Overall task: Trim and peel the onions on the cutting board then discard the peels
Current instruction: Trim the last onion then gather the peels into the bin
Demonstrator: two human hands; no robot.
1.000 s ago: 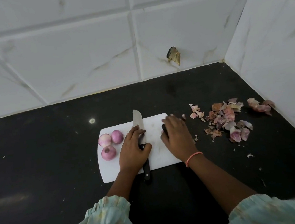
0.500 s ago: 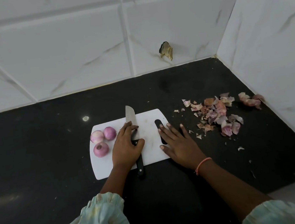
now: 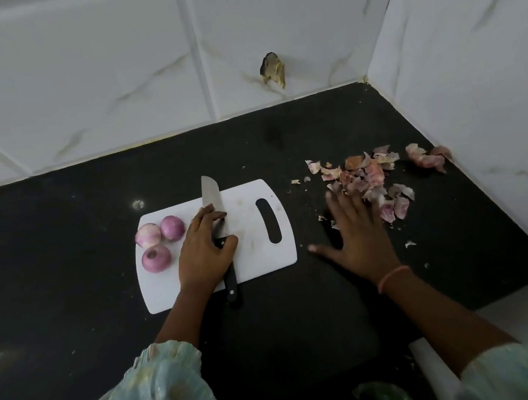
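Note:
Three peeled pink onions (image 3: 157, 242) lie on the left end of the white cutting board (image 3: 252, 221). A knife (image 3: 211, 193) with a black handle lies flat on the board, blade pointing away from me. My left hand (image 3: 202, 254) lies over it, index finger curled across the blade and thumb hooked by the handle. My right hand (image 3: 359, 241) is flat on the black counter to the right of the board, fingers spread, with the fingertips touching the near edge of the pile of onion peels (image 3: 369, 177).
The black counter (image 3: 63, 257) ends in a tiled corner behind and to the right. A smaller clump of peels (image 3: 427, 156) lies against the right wall. A chipped spot (image 3: 272, 70) marks the back tile. Loose peel scraps (image 3: 409, 243) dot the counter.
My right hand has left the cutting board's handle end and slid right across the counter to the peel pile, fingers now spread. My left hand stays on the knife.

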